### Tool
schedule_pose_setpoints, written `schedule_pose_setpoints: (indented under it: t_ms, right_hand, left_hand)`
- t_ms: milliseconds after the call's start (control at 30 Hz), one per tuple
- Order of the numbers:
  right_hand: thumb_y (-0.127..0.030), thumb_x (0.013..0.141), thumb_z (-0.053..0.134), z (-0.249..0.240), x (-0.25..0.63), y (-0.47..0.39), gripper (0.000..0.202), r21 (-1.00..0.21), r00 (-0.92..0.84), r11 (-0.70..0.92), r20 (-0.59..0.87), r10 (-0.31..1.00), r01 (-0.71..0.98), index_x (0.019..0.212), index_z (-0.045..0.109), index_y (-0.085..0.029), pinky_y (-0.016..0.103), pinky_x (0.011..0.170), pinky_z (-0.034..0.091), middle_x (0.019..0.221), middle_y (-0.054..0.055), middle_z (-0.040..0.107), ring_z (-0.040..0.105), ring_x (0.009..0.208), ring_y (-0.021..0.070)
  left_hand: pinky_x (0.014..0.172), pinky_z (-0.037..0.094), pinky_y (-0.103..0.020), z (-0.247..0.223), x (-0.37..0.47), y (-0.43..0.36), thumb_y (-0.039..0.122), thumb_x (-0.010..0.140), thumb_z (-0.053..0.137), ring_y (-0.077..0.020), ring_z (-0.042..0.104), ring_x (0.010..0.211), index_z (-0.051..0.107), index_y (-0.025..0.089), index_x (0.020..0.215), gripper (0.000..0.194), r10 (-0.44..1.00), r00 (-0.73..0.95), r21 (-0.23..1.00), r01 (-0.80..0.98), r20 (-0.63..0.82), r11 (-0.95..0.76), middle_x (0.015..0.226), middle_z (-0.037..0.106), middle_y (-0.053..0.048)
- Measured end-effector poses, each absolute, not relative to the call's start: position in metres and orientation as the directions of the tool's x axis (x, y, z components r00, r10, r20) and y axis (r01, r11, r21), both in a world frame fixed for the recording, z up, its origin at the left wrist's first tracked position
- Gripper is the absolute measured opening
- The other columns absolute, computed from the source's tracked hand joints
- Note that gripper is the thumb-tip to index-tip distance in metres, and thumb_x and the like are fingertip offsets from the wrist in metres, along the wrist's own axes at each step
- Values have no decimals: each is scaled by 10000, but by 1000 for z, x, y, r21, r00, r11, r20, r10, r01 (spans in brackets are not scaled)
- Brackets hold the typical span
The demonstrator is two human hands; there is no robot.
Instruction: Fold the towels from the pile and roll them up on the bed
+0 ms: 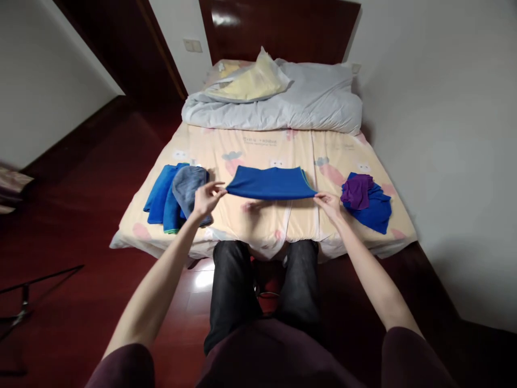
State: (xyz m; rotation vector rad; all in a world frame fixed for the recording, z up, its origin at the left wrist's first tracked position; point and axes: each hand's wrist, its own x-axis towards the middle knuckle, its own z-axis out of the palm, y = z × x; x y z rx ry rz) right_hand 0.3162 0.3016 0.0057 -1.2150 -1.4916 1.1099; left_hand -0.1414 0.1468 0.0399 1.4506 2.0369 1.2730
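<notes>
A blue towel (270,183) with green edging is stretched between my two hands over the bed. My left hand (207,197) pinches its near left corner, and my right hand (329,203) pinches the near right corner. The towel's near edge is raised a little off the sheet, while its far part lies toward the bed's middle. Close by my left hand is a group of folded blue towels (165,196) with a grey-blue towel (188,186) on top. Beyond my right hand lies a crumpled blue cloth (374,210) with a purple cloth (357,192) on it.
The bed (258,229) has a cream sheet with a carrot print. A rolled white quilt (323,97) and a yellow pillow (258,80) in a clear cover lie at the headboard (283,27). A black metal stand (25,302) is on the floor at left.
</notes>
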Motion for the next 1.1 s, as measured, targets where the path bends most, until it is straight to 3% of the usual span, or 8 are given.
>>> schedule_pose_setpoints:
  t_ms: [167, 267, 333, 500, 733, 967, 1100]
  right_hand:
    - [-357, 576, 860, -66, 324, 247, 230, -926, -139, -180, -237, 962, 332, 589, 688, -204, 354, 772, 557, 676, 41, 727, 669, 724, 209]
    - [-317, 568, 888, -84, 324, 233, 241, -906, -98, -260, -308, 946, 334, 631, 687, -199, 349, 749, 570, 681, 45, 737, 691, 719, 215]
    - [-308, 590, 897, -88, 320, 235, 262, -905, -38, -288, -315, 948, 314, 704, 688, -198, 334, 787, 580, 770, 63, 768, 722, 807, 222]
    - [-290, 590, 932, -91, 315, 244, 359, -903, 78, -332, -323, 943, 274, 779, 637, -211, 307, 766, 585, 787, 64, 765, 732, 872, 233]
    - [-415, 526, 950, -93, 337, 225, 463, -890, 121, -375, -355, 927, 261, 738, 590, -214, 244, 561, 458, 729, 33, 721, 656, 730, 183]
    - [-485, 395, 982, -94, 353, 209, 617, -889, 62, -417, -413, 909, 190, 661, 490, -223, 219, 532, 377, 711, 20, 696, 609, 693, 153]
    - [-448, 432, 990, -89, 355, 220, 547, -867, -35, -429, -452, 891, 253, 735, 608, -200, 218, 491, 329, 710, 13, 687, 537, 606, 120]
  left_hand:
    - [752, 533, -300, -57, -108, 97, 463, 680, 796, -241, 730, 839, 771, 178, 1082, 493, 887, -437, 828, 435, -150, 354, 872, 802, -78]
    - [723, 536, -310, -92, -101, 85, 490, 569, 875, -261, 736, 836, 740, 187, 1045, 580, 810, -451, 842, 200, -375, 502, 868, 799, -85]
    - [722, 528, -305, -102, -101, 85, 520, 530, 902, -256, 733, 837, 723, 195, 1043, 633, 768, -465, 842, 84, -441, 534, 876, 798, -88]
    - [685, 491, -281, -99, -105, 96, 562, 484, 897, -241, 714, 830, 721, 197, 998, 654, 749, -511, 842, 86, -421, 532, 834, 781, -82]
    - [696, 492, -280, -92, -108, 83, 617, 397, 897, -212, 683, 771, 700, 199, 959, 728, 772, -480, 869, 38, -416, 493, 741, 737, -39]
    - [764, 529, -320, -90, -116, 75, 531, 327, 940, -249, 711, 823, 711, 190, 853, 668, 803, -384, 857, 57, -455, 512, 809, 764, -76]
    - [739, 529, -323, -85, -122, 82, 535, 329, 969, -260, 719, 820, 723, 186, 846, 670, 810, -284, 829, 82, -513, 554, 801, 762, -81]
